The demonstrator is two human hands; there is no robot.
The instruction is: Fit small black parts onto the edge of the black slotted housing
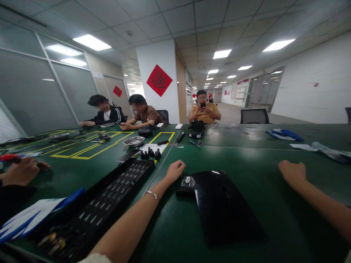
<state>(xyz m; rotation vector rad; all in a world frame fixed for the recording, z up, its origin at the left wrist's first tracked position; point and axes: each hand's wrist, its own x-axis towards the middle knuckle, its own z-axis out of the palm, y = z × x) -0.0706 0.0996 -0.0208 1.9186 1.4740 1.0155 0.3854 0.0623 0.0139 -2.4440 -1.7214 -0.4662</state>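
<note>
My left hand (176, 171) rests on the green table just beyond a small black box (185, 190), its fingers curled in and nothing showing in them. A bracelet circles that wrist. Lying partly over the box is a glossy black bag or sheet (226, 204), and a small clear packet (188, 180) sits on the box. Off to the right, my right hand (293, 173) is closed like a fist above or on the table, apart from any object; no held thing shows. Left of my left forearm stands a long black tray (146, 166) with rows of small pale cone-like parts.
Several black cylindrical parts (150, 153) and a metal bowl (134, 141) stand beyond the tray. Gloves (285, 134) lie at the far right, another glove (35, 215) at the near left. At the left edge a co-worker's hand (20, 171) holds something red and black. Three people sit across the table.
</note>
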